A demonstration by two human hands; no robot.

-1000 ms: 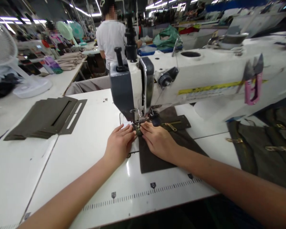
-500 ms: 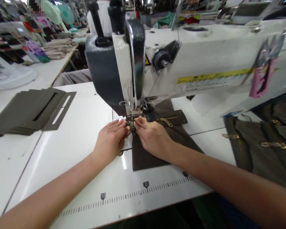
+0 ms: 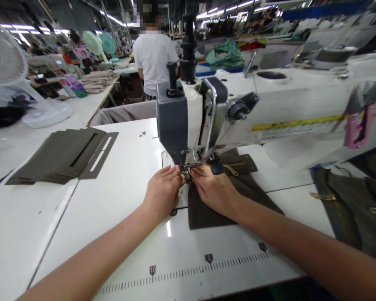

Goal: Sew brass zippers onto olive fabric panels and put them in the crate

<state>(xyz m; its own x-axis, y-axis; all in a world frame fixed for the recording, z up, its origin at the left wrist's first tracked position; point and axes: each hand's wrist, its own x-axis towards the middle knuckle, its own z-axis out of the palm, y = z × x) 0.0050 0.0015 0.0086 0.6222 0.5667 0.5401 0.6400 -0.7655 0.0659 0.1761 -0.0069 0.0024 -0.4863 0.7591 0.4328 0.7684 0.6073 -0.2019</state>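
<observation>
A dark olive fabric piece (image 3: 207, 215) lies under the needle end of the sewing machine (image 3: 172, 121). Across it runs a zipper (image 3: 237, 163) with a gold pull (image 3: 232, 169). My left hand (image 3: 164, 188) is left of the presser foot, fingers together and thumb pinching the zipper's left end. My right hand (image 3: 216, 188) rests on the fabric just right of the foot, its fingertips closed on the zipper strip. The machine head partly covers the fingertips and the needle area.
Stacked olive panels with slots (image 3: 72, 154) lie on the left of the white table (image 3: 119, 217). Pink-handled snips (image 3: 360, 125) hang on the machine arm. Zippered olive pieces (image 3: 354, 209) sit at right. Behind are a fan (image 3: 47, 113) and a person in white (image 3: 155, 58).
The view has tilted up, so the machine and hands appear lower and further right, and a person behind shows more. Both hands keep nearly the same hold beside the presser foot.
</observation>
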